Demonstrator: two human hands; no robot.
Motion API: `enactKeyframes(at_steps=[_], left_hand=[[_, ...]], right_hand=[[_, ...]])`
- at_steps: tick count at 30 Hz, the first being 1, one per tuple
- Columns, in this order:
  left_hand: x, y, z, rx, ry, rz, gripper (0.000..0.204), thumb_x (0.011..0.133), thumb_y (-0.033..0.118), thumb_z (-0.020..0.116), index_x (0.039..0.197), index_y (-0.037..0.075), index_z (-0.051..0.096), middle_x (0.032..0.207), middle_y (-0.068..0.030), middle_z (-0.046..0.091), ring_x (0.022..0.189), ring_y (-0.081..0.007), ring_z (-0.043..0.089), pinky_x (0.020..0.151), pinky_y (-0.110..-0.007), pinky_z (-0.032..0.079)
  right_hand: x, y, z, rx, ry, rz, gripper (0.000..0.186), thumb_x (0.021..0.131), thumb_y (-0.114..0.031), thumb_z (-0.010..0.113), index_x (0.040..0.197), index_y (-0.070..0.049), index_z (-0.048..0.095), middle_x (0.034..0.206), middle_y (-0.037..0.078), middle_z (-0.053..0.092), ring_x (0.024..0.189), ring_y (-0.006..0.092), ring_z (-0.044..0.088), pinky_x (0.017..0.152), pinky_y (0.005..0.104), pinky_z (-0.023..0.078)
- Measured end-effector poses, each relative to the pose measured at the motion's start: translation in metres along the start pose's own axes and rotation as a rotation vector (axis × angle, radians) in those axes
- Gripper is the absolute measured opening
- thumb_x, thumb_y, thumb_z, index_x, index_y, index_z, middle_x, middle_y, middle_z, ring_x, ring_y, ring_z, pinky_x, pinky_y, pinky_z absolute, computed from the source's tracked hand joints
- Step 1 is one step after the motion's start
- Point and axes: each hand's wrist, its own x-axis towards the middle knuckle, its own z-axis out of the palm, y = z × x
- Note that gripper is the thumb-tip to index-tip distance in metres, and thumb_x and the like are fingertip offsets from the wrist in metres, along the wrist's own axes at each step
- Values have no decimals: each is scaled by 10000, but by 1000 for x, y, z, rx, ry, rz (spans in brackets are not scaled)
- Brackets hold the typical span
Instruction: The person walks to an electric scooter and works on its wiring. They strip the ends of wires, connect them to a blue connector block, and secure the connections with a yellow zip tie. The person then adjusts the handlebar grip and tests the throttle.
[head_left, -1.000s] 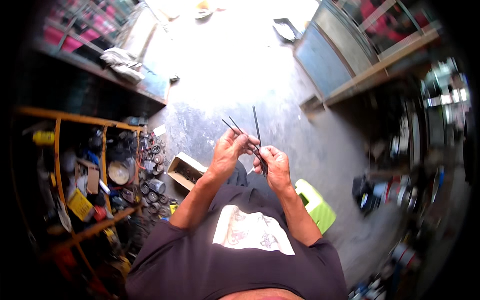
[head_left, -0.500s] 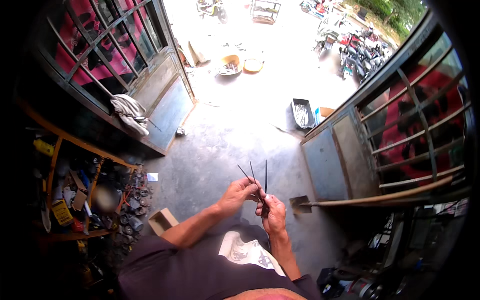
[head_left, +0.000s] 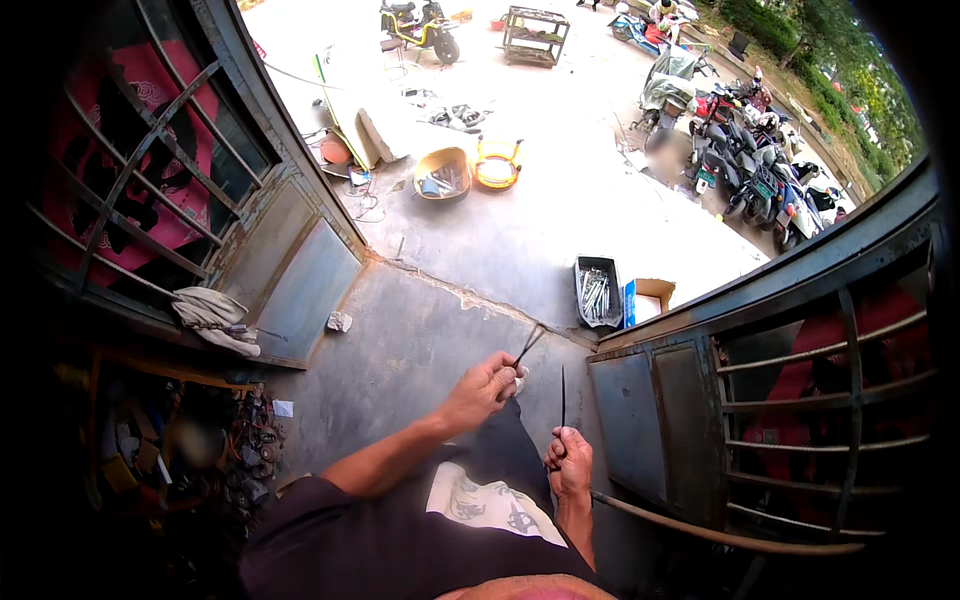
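My left hand (head_left: 484, 390) is closed in front of my body, its thumb and fingers pinching thin black strips (head_left: 530, 342) that look like cable ties. Their free ends fork away from me toward the doorway. Lower and to the right, my right hand (head_left: 570, 465) is closed around a single black strip (head_left: 563, 398), which stands up straight from the fist. The two hands are apart. Whatever lies inside each fist is hidden by the fingers.
Metal doors with barred windows stand on the left (head_left: 310, 290) and right (head_left: 635, 420). Near the threshold sit a dark bin (head_left: 580, 290) of metal parts and a cardboard box (head_left: 655, 290). Farther out are a tan basin (head_left: 425, 165), a yellow-rimmed tub (head_left: 497, 182) and parked motorbikes (head_left: 745, 180). A wooden pole (head_left: 700, 530) lies at right.
My hands have moved apart, the left holding the forked strips and the right one strip lower down. The view has shifted, showing more of the outside ground.
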Motion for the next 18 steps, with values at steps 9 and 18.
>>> enactKeyframes(at_steps=[9,18], left_hand=[[125,93,-50,-173,443,251,64,1091,144,572,1111,84,567,808,28,521,606,-35,408,503,-199,314],[289,180,-75,-158,495,335,259,1022,138,725,1236,13,647,817,32,577,572,-6,412,458,-188,272]], right_hand=[[229,-185,156,-431,-465,-55,239,1106,-212,589,1120,13,670,764,-32,542,640,54,441,579,224,375],[382,-282,283,-677,-798,-40,246,1107,-242,580,1083,-27,697,774,-50,545,691,54,456,617,244,382]])
